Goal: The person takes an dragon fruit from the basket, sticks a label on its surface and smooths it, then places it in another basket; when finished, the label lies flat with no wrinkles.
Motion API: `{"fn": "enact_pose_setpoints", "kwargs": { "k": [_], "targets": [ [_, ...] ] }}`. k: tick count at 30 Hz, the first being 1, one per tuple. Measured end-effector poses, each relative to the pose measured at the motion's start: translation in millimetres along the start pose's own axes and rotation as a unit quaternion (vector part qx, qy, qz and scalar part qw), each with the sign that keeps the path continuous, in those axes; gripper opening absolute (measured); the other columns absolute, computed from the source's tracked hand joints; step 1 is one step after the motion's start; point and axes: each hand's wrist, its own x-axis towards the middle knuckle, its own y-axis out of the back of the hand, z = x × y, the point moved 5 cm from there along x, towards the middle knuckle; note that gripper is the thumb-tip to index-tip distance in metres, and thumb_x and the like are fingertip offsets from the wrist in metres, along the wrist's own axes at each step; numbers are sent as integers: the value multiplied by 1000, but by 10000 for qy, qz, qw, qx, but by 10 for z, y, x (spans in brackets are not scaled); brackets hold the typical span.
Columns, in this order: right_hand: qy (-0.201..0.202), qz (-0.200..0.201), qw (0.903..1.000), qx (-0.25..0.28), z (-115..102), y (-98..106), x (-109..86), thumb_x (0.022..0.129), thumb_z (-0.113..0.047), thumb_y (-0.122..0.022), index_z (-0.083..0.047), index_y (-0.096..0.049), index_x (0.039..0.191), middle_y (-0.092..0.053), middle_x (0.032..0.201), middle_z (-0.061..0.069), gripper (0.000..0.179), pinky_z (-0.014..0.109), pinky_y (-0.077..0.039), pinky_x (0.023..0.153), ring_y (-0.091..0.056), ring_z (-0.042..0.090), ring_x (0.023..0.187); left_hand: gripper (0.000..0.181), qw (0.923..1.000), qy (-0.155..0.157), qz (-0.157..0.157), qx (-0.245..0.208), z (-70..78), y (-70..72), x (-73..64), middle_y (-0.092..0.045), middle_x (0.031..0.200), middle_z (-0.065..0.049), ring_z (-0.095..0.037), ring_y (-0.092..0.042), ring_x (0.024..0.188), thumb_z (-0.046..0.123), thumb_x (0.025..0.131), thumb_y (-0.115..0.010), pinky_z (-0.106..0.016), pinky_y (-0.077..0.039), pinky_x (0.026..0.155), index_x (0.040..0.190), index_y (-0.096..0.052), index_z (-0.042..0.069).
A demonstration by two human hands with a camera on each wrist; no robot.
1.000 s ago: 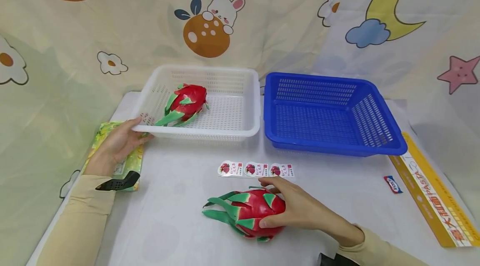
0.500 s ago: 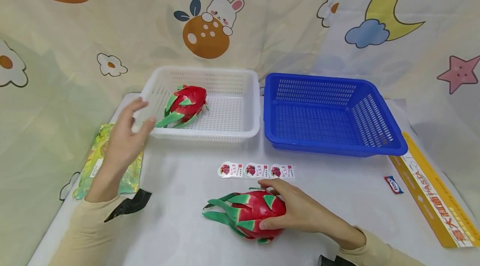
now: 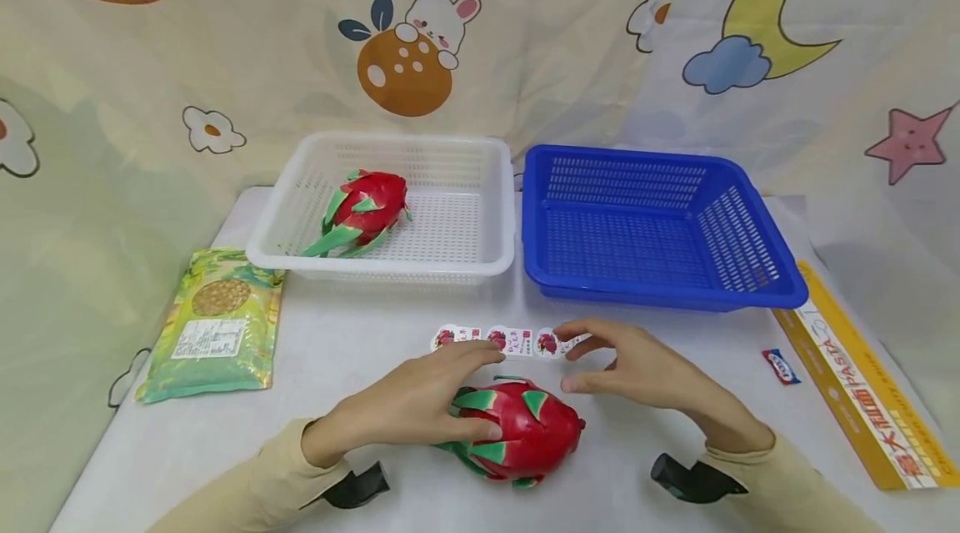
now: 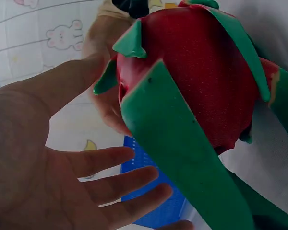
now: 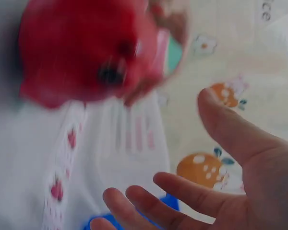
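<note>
A red dragon fruit with green scales (image 3: 528,429) lies on the white table near the front. Over its leafy left end reaches my left hand (image 3: 420,395), thumb and fingers spread to either side of it. In the left wrist view the fingers (image 4: 110,184) are extended and apart, close beside the fruit. My right hand (image 3: 637,366) is off the fruit's right end, its fingers loosely spread and holding nothing. The strip of dragon fruit stickers (image 3: 513,341) lies just behind the fruit, partly covered by both hands. A second dragon fruit (image 3: 367,208) sits in the white basket (image 3: 401,264).
A blue basket (image 3: 667,295) stands to the right of the white one. At the left lies a green and yellow packet (image 3: 210,329). On the right are a small blue and red wrapped packet (image 3: 782,366) and a long yellow pasta box (image 3: 862,383).
My left hand has let go of the white basket's rim and moved right and forward to the near dragon fruit. My right hand has released that fruit and drawn off to the right.
</note>
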Motion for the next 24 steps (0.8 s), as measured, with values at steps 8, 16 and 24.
{"fn": "enact_pose_setpoints", "kwargs": {
  "k": [8,16,24],
  "targets": [
    [222,616,9783,-1967,329,143,293,79,-33,-78,0,-64,119,-68,112,13,54,42,-55,81,-64,27,97,72,9970,-150,-550,-516,-31,-137,62,-56,131,4,-11,-51,118,54,80,-71,-23,-53,84,138,-48,17],
    [4,696,9501,-3042,442,5,463,72,-29,-82,-4,-69,110,-67,111,11,48,46,-53,84,-62,29,99,69,9923,-146,-814,-927,-53,-186,77,-57,127,6,-5,-50,114,48,82,-72,-16,-50,79,139,-47,19],
    [-62,899,9437,-3184,446,-31,478,73,-27,-83,-9,-72,98,-64,98,6,32,41,-53,75,-59,22,86,69,9921,-95,-826,-938,-66,-181,75,-57,128,5,-5,-51,114,48,83,-72,-16,-50,79,140,-46,18]
  ]
}}
